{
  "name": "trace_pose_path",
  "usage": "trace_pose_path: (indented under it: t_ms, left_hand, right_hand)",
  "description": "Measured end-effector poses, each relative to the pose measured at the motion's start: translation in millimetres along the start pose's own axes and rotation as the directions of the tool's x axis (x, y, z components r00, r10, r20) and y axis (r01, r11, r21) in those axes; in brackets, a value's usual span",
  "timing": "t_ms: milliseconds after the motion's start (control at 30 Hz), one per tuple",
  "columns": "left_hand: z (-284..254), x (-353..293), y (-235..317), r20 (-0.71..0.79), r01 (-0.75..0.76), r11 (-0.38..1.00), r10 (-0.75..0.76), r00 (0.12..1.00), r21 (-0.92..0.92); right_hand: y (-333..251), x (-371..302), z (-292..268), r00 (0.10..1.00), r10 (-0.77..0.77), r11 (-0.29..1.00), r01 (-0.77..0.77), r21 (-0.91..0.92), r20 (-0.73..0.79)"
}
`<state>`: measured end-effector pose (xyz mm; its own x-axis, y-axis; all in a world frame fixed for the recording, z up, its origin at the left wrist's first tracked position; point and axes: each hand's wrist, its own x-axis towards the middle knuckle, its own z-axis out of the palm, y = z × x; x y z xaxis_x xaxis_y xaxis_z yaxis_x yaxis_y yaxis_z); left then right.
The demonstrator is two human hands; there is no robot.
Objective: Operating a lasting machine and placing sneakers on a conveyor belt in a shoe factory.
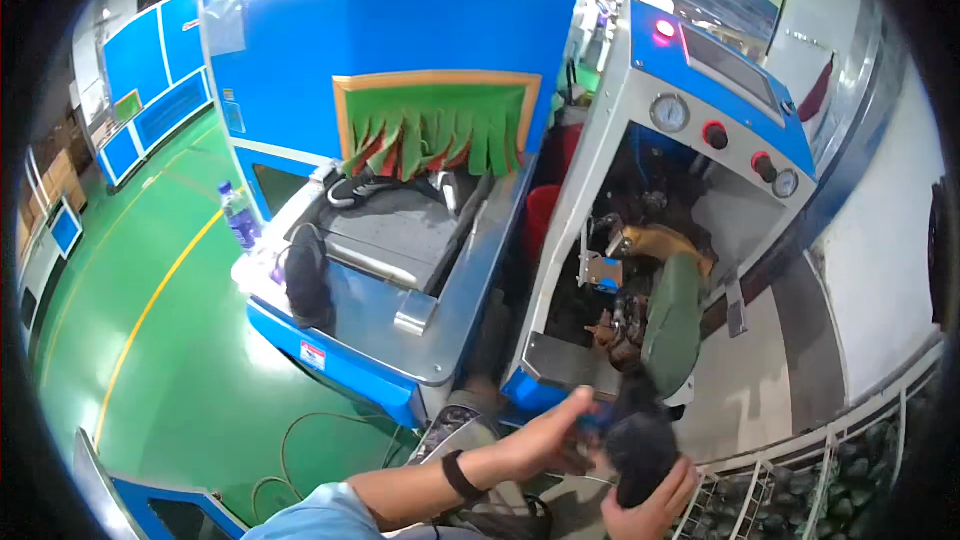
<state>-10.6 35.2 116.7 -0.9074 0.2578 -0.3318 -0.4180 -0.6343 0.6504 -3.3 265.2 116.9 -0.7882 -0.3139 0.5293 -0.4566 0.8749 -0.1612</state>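
Note:
Low at the right, my right hand (655, 505) is closed around a soft black shoe upper (640, 450), blurred by motion. My left hand (553, 437) is at the left side of this upper, thumb raised; its fingertips are smeared, and a small blue patch shows beside them. A dark wristband circles my left wrist. Just beyond the upper, a green rounded pad (675, 325) sits in the opening of a blue and white machine (565, 270). Another black shoe upper (308, 275) stands on the metal ledge to the left.
Shoes (365, 188) lie on a conveyor (385, 230) under a green strip curtain (440, 125). A purple bottle (238, 215) stands at the ledge's left corner. The machine's panel has gauges (669, 113) and red-ringed knobs. A rack (820, 485) of dark pieces curves along the lower right.

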Motion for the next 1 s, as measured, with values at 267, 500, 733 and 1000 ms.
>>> trace_pose_path:
  t_ms: [267,500,733,1000]
  left_hand:
    - [-57.3,25.0,-54.7,0.07,0.353,0.935,-0.35,0.934,-0.037]
    - [-75.0,24.6,-74.8,-0.19,0.015,0.914,0.068,0.979,0.405]
    - [-103.9,26.5,-87.8,-0.262,0.081,0.996,-0.072,0.962,0.024]
    - [-111.9,31.8,-86.3,-0.252,0.022,0.995,0.002,0.968,0.092]
  right_hand:
    - [38.9,28.8,-0.4,0.887,-0.142,0.459,-0.333,0.823,0.438]
    - [7.1,184.7,71.2,0.822,-0.102,-0.743,-0.438,0.506,0.561]
    - [100.0,63.5,51.3,0.984,0.069,0.313,-0.175,0.933,0.162]
    - [183.1,-240.2,30.6,0.432,0.624,0.152,-0.885,0.441,0.651]
